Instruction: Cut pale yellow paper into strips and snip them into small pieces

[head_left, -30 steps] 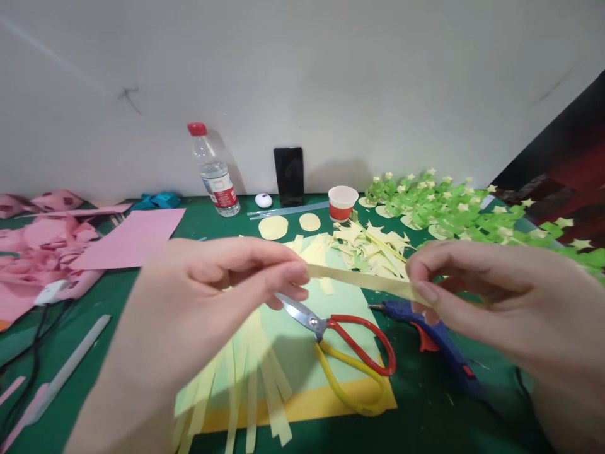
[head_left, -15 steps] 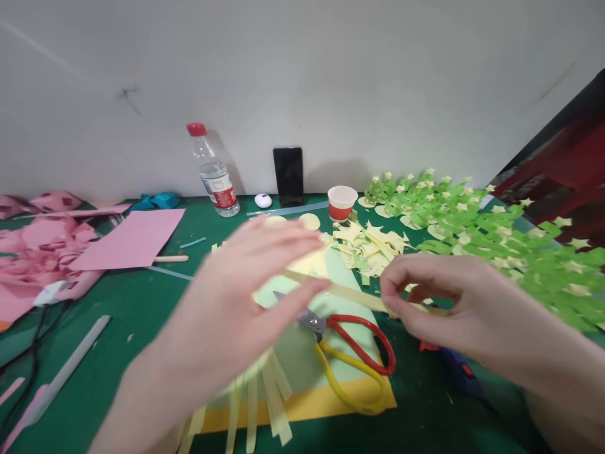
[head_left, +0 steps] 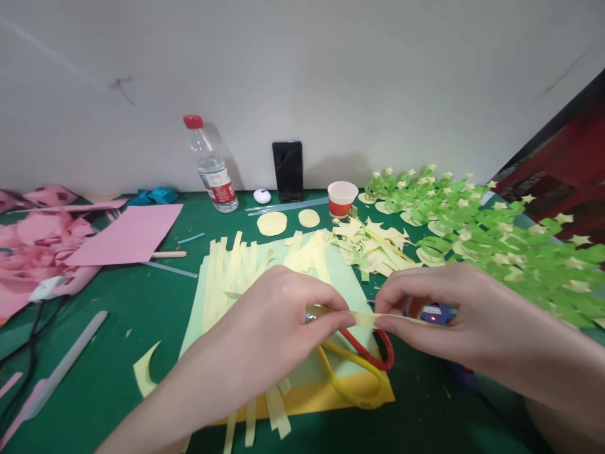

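Between my two hands a pale yellow paper strip (head_left: 363, 319) is stretched level. My left hand (head_left: 288, 312) pinches its left part between thumb and forefinger. On the other side my right hand (head_left: 425, 302) is closed on the strip in the same way, and the end runs back under that palm. Scissors with red and yellow handles (head_left: 352, 386) lie below, their blades mostly covered by my left hand. Under them is a light green sheet (head_left: 350, 284) on top of an orange-yellow sheet (head_left: 321, 398). Several cut yellow strips (head_left: 222, 277) are spread over it.
Yellow scraps (head_left: 373, 243) lie near a paper cup (head_left: 342, 198). Several green paper plants with stars (head_left: 491, 239) fill the right side. A glue gun (head_left: 437, 313) sits behind my right hand. A bottle (head_left: 215, 170), a phone (head_left: 288, 171) and pink paper (head_left: 127, 233) stand or lie further back.
My left hand has come down and right, from open above the scissors to pinching the strip close to my right hand. Two yellow paper discs at the back are now uncovered.
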`<state>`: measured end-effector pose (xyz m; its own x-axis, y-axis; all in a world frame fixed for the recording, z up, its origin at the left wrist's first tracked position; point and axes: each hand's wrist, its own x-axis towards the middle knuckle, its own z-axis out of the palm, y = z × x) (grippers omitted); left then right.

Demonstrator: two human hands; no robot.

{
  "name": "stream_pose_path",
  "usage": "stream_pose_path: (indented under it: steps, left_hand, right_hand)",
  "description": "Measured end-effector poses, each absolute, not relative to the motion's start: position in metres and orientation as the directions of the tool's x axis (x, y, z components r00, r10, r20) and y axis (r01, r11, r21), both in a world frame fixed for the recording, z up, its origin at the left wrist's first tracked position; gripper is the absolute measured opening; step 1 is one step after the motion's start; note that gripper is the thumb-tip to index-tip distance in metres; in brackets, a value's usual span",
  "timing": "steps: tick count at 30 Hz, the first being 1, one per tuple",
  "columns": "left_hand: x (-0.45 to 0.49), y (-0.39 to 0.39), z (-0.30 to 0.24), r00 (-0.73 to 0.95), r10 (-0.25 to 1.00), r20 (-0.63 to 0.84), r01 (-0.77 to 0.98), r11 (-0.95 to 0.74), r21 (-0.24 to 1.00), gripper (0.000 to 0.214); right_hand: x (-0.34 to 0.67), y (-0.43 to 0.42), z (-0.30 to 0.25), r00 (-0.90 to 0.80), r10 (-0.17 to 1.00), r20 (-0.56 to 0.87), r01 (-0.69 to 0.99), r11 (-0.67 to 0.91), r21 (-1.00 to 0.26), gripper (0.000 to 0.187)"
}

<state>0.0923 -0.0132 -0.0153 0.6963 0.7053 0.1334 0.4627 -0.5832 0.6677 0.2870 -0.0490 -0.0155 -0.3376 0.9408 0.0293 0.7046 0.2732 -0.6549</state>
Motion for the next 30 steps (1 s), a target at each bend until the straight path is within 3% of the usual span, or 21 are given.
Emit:
stream_pose_path:
  steps: [5, 10, 14, 21, 26, 30]
  left_hand:
    - [0.093, -0.016, -0.015, 0.681, 0.712, 0.171, 0.480, -0.609, 0.631, 0.019]
    - [0.092, -0.017, -0.018, 0.674, 0.706, 0.217, 0.498, -0.652, 0.572, 0.015]
    - [0.095, -0.019, -0.019, 0.676, 0.710, 0.200, 0.511, -0.647, 0.566, 0.010]
    - [0.102, -0.018, -0.026, 0.652, 0.679, 0.338, 0.418, -0.694, 0.586, 0.015]
    - [0.104, -0.020, -0.029, 0.609, 0.624, 0.489, 0.358, -0.767, 0.533, 0.014]
    - [0.106, -0.024, -0.023, 0.630, 0.628, 0.457, 0.453, -0.775, 0.440, 0.017]
  right_hand:
    - [0.285, -0.049, -0.017, -0.317, 0.948, 0.023, 0.705, 0.252, -0.663, 0.018]
    - [0.281, -0.049, -0.019, -0.295, 0.946, 0.134, 0.700, 0.310, -0.643, 0.019]
    - [0.280, -0.051, -0.020, -0.302, 0.929, 0.214, 0.735, 0.370, -0.569, 0.019]
    - [0.280, -0.052, -0.018, -0.405, 0.887, 0.221, 0.768, 0.461, -0.445, 0.016]
    - [0.281, -0.050, -0.015, -0.393, 0.891, 0.229, 0.744, 0.454, -0.489, 0.015]
    - [0.280, -0.050, -0.011, -0.333, 0.915, 0.229, 0.739, 0.404, -0.539, 0.015]
